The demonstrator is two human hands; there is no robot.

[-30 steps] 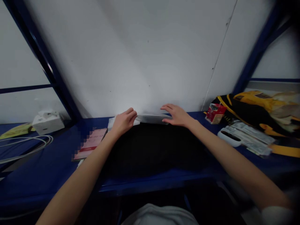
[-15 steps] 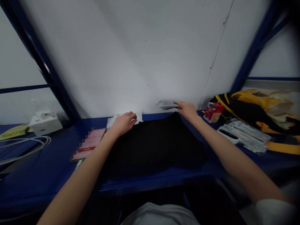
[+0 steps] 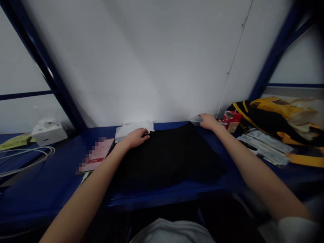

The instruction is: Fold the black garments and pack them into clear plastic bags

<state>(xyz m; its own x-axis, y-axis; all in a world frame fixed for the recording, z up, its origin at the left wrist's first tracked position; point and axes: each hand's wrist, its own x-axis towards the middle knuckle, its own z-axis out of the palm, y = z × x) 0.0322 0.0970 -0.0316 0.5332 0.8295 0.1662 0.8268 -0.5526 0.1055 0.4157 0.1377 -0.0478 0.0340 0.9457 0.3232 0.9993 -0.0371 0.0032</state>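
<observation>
A black folded cloth lies on the blue shelf surface in front of me. My left hand rests on the cloth's far left corner, fingers curled on its edge, beside a white packet. My right hand is at the cloth's far right corner by the wall, fingers closed on a thin grey flat piece that it sets down on the shelf.
A pink booklet lies left of the cloth. Further left are a white box and white cables. On the right stand a red carton, clear plastic packets and a black and yellow garment. White wall panels rise behind.
My right hand carried the grey flat piece from the cloth's far middle edge up and rightward, then lowered it at the far right corner. My left hand stayed at the left corner.
</observation>
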